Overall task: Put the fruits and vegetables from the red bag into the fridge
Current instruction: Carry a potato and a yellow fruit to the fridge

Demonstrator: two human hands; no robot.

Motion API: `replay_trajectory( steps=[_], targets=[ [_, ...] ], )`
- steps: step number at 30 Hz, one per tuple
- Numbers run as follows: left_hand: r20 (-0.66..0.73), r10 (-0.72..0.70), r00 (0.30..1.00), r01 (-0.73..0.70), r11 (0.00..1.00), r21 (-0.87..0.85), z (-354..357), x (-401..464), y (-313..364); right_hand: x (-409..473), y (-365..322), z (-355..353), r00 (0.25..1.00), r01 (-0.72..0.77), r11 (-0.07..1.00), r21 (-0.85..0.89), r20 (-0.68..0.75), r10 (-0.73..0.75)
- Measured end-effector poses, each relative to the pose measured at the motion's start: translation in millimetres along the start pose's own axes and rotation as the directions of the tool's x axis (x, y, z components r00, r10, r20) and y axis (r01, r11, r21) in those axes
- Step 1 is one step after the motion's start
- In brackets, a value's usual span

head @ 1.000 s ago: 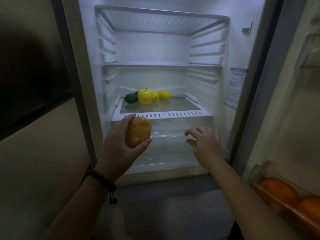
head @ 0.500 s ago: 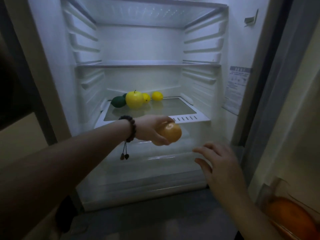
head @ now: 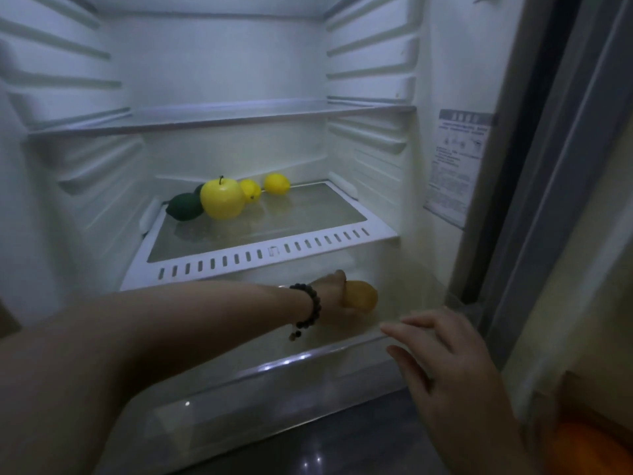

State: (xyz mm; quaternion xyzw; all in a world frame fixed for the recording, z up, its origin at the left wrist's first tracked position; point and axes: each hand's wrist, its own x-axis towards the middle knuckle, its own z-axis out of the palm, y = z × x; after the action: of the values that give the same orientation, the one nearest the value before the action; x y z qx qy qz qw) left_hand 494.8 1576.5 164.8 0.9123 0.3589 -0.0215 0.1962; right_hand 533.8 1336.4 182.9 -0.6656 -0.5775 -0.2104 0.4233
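Open white fridge (head: 442,73), pretty dim inside. Left hand (head: 334,296), mid-frame, reaches under the glass shelf (head: 274,250) into the clear drawer (head: 291,363), fingers wrapped round a brownish-yellow potato (head: 363,296). Right hand (head: 442,354), lower right, hovers loose and spread by the drawer's rim, holding nothing. Up on the shelf: yellow apple (head: 222,198), two lemons (head: 276,183), a dark green fruit (head: 184,207).

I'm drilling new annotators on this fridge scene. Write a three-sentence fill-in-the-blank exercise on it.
1. The left hand holds a brownish potato below the glass shelf, over the clear ____.
2. On the shelf, the big yellow apple sits right of a dark ____ fruit.
3. The left wrist wears a beaded ____.

Missing words: drawer; green; bracelet
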Motion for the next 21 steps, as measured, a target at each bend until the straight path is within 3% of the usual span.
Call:
replay_trajectory(
  steps=[5, 9, 13, 18, 21],
  targets=[
    [-0.133, -0.015, 0.991, 0.017, 1.000, 0.013, -2, 27, -7, 0, 3, 7, 0.998, 0.022, 1.000, 0.021, -0.052, -0.021],
    [-0.211, -0.065, 0.975, 0.044, 0.994, -0.103, 0, 30, -7, 0, 6, 7, 0.998, 0.034, 0.999, 0.013, -0.048, -0.034],
    [-0.169, -0.156, 0.973, 0.115, 0.967, -0.228, -2, 29, -7, 1, 6, 9, 0.998, 0.042, 0.999, 0.006, -0.050, -0.042],
    [-0.173, -0.183, 0.968, 0.182, 0.983, -0.020, -11, 4, -9, 0, 5, 10, 0.999, 0.023, 1.000, -0.003, -0.047, -0.024],
    [-0.128, -0.149, 0.981, 0.171, 0.967, 0.187, -19, -22, -10, -1, 2, 8, 1.000, -0.017, 1.000, -0.012, -0.001, 0.017]
  ],
)
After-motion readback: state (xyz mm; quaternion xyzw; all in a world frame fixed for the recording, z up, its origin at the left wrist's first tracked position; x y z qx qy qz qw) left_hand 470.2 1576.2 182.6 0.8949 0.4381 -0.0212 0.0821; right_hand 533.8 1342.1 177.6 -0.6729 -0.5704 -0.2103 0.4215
